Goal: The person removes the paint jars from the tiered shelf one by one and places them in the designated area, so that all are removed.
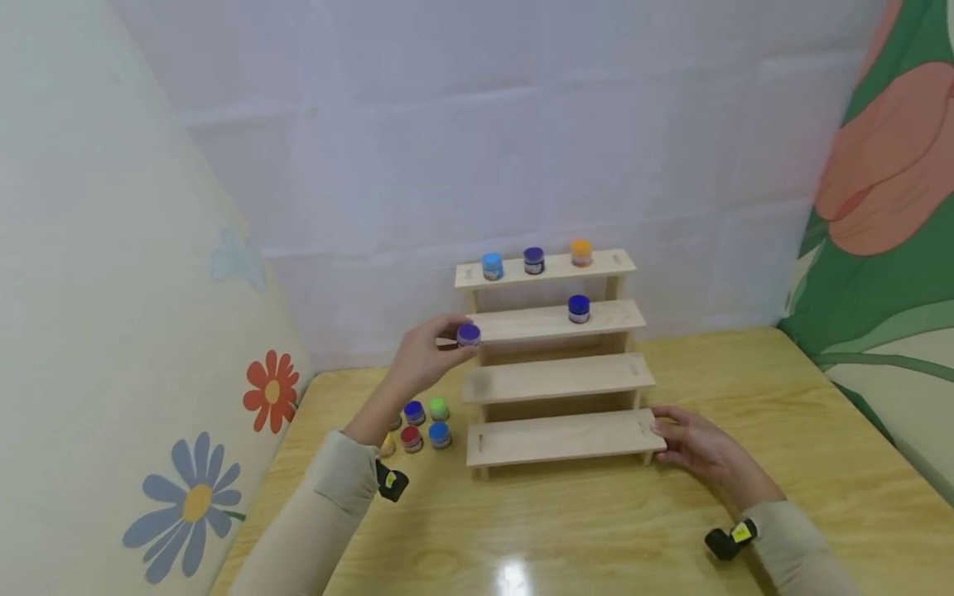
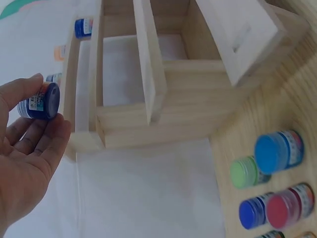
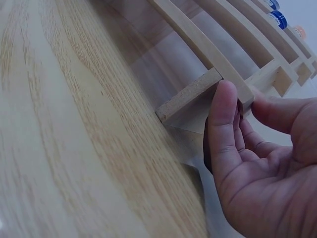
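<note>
A small paint jar with a dark purple lid (image 1: 468, 334) is pinched between the thumb and fingers of my left hand (image 1: 431, 358), beside the left end of the second tier from the top. The left wrist view shows the jar's label (image 2: 37, 103) facing outward. My right hand (image 1: 701, 447) grips the right end of the lowest tier of a wooden stepped shelf (image 1: 566, 436), thumb on one face and fingers on the other. On the top tier stand a light blue jar (image 1: 492, 266), a purple jar (image 1: 533, 261) and an orange jar (image 1: 581, 253). One dark blue jar (image 1: 578, 309) stands on the second tier.
Left of the shelf, several jars stand on the wooden table (image 1: 581, 530), among them a green jar (image 1: 439, 408), a blue jar (image 1: 440, 434) and a red jar (image 1: 411, 439). A white cloth (image 1: 417, 165) hangs behind; painted panels (image 1: 171, 331) flank both sides.
</note>
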`<state>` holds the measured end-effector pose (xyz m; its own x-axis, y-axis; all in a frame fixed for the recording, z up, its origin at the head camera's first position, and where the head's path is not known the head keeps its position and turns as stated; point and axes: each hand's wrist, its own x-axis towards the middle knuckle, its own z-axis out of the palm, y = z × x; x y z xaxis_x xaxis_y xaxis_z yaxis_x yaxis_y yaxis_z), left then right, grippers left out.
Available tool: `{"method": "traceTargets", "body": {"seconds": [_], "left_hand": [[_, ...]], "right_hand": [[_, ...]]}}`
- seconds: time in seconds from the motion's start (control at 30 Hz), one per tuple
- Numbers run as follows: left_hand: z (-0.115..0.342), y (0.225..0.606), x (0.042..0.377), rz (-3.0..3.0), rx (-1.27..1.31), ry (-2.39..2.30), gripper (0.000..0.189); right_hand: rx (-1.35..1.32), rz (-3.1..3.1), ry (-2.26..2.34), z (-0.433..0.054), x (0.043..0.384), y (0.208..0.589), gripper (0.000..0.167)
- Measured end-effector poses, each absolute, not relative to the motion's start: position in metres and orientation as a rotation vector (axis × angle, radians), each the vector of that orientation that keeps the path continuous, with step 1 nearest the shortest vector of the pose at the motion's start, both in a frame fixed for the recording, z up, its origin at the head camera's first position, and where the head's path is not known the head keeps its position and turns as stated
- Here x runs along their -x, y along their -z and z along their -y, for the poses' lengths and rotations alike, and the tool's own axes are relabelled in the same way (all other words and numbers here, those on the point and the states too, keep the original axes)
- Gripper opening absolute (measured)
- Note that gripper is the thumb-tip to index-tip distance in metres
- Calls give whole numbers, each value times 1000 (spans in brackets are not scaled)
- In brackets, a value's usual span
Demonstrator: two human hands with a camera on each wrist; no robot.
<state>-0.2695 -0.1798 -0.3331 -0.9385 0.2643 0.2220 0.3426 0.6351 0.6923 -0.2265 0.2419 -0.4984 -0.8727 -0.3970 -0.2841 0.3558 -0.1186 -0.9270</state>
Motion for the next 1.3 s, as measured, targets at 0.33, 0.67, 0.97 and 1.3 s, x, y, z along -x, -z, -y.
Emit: {"method": "traceTargets", "body": {"seconds": [0.33, 0.67, 0.97, 1.3], "left_hand": [[209, 344, 253, 2768, 428, 1238, 48], [226, 361, 237, 2742, 424, 1313, 50], [239, 379, 221, 2750, 352, 1393, 49], [252, 401, 209, 2768, 183, 1539, 51]], "right_hand": [[37, -1669, 2032, -241, 225, 495, 67], [34, -1659, 2032, -241, 224, 493, 67], [23, -1653, 2042, -242, 224, 496, 63], [-19, -1693, 2027, -240, 225, 496, 67]]}}
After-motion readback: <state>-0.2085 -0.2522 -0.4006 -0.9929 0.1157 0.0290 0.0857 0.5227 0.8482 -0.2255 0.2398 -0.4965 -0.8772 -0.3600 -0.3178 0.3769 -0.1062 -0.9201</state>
